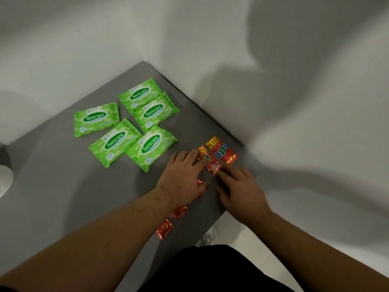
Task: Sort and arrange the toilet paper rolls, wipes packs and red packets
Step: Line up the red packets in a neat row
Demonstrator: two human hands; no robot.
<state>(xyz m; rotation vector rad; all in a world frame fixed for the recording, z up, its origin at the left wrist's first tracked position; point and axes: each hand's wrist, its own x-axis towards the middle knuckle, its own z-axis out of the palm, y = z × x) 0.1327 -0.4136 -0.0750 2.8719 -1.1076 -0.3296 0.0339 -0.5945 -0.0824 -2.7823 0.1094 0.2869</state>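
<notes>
Packets of red foil and green wipes share a grey desk (pixel 63 186). The left grip (pixel 181 178) lies flat and released, fingers straight, pressing down on a red packet (pixel 211 165) just right of the frame's centre. The right grip (pixel 242 190), also released and clenching nothing, sets its extended fingertips (pixel 221 173) on the same packet's lower end. A second red packet (pixel 225 152) lies just beside it toward the upper right, near the desk's edge, angled alike. A third red packet (pixel 200 182) peeks from under the left palm, mostly hidden. Two more red packets (pixel 180 211) lie lower in the frame beside the left forearm, the lower one (pixel 165 228) nearest the desk's front edge. Five green wipes packs (pixel 150 147) labelled Sanicare lie face up in the upper left of the desk, the top two overlapping
</notes>
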